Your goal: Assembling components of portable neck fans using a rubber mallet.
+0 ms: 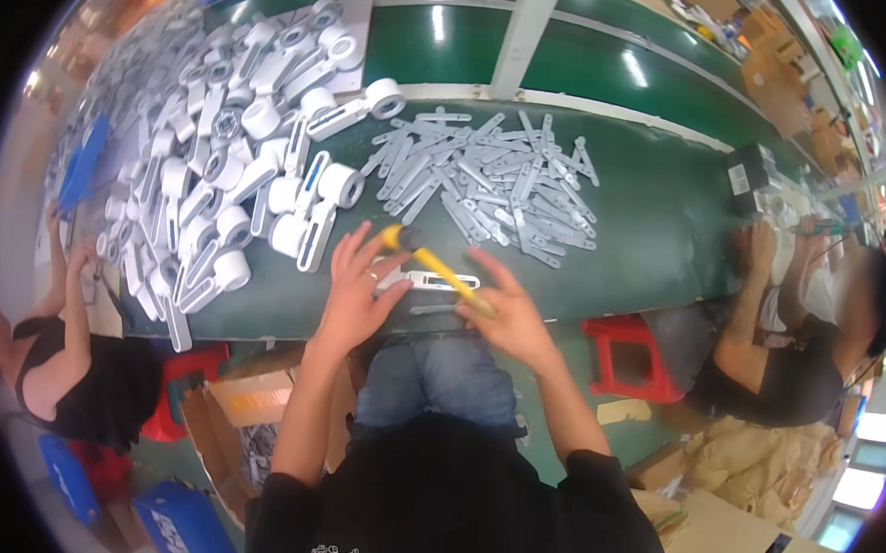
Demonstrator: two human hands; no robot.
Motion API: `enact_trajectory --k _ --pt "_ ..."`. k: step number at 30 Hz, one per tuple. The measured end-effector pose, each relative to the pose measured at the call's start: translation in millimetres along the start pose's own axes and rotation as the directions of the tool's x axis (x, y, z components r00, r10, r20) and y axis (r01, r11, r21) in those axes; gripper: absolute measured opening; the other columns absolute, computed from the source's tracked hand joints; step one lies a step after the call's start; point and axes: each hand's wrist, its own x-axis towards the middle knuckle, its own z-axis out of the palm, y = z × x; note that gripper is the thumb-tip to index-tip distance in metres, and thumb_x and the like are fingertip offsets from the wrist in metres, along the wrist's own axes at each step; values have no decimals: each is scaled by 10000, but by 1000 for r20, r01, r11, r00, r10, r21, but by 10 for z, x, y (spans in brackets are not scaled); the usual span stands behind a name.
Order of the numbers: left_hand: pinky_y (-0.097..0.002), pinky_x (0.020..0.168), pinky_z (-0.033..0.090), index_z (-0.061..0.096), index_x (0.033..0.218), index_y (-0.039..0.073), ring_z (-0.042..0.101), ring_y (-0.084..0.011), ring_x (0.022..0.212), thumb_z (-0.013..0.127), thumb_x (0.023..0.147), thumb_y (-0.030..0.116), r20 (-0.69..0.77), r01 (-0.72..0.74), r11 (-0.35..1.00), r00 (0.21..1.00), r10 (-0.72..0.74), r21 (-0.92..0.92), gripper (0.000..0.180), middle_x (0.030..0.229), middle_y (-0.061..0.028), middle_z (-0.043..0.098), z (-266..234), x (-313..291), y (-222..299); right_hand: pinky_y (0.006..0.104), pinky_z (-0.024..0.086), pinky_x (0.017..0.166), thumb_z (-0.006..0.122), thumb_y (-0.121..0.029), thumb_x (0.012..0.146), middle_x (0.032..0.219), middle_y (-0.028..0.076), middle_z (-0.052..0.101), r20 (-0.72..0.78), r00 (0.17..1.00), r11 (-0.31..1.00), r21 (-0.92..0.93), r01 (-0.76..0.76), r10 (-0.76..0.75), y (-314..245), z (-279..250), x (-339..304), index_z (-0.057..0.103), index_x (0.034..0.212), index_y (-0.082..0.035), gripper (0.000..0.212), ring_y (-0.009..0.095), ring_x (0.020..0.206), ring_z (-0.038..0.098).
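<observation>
One yellow-handled mallet point(434, 264), two red stools point(627, 356), two heaps of grey plastic parts point(488, 179)

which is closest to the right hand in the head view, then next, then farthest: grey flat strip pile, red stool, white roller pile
1. Grey flat strip pile, ahead of the right hand on the green table.
2. Red stool, off to its right, below the table edge.
3. White roller pile, far left.

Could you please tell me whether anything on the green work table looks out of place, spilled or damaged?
Nothing stands out. The flat grey strips lie in a loose heap mid-table and the white roller parts in a bigger one to the left, all on the table. The right hand holds a yellow-handled mallet over one part.
</observation>
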Motion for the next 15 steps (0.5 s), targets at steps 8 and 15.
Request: enact_trajectory --k 8,15 --pt "-574 1256 314 741 1234 141 606 -258 1304 844 833 174 133 -155 982 981 140 107 415 1212 -22 731 -128 202 241 242 472 485 750 -154 1006 939 52 752 -155 903 879 343 -331 401 -210 -386 -238 739 1123 -15 182 99 608 673" --pt "-563 1245 367 736 1177 112 663 -247 1088 809 816 76 132 -177 984 976 172 29 371 1021 -58 716 -54 222 191 238 476 491 748 -184 1020 858 39 734 -173 872 842 401 -362 457 -105 -321 -295 733 1166 13 246 83 615 655"
